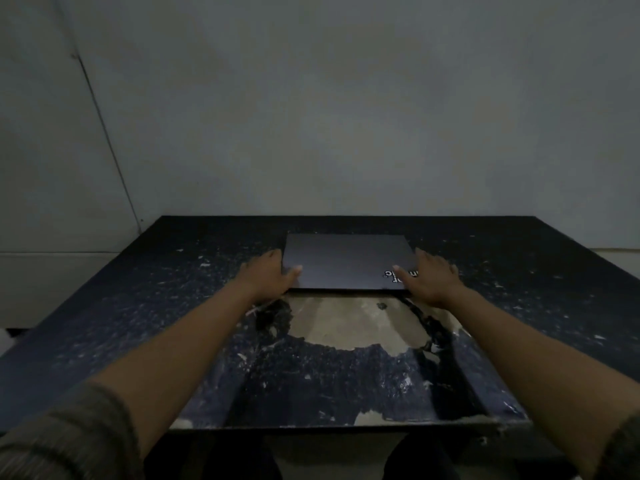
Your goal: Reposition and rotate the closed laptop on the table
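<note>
A closed dark laptop [346, 259] lies flat near the far middle of the table [138, 306], its long side facing me, with white lettering upside down at its near right corner. My left hand [268, 277] grips the laptop's left edge, thumb on the lid. On the right edge sits my right hand [431, 277], its thumb resting over the lettering. Both arms are stretched forward.
The dark table top is scuffed, with a large worn pale patch [346, 323] just in front of the laptop. A plain grey wall [346, 116] rises close behind the table's far edge. My knees show below the near edge.
</note>
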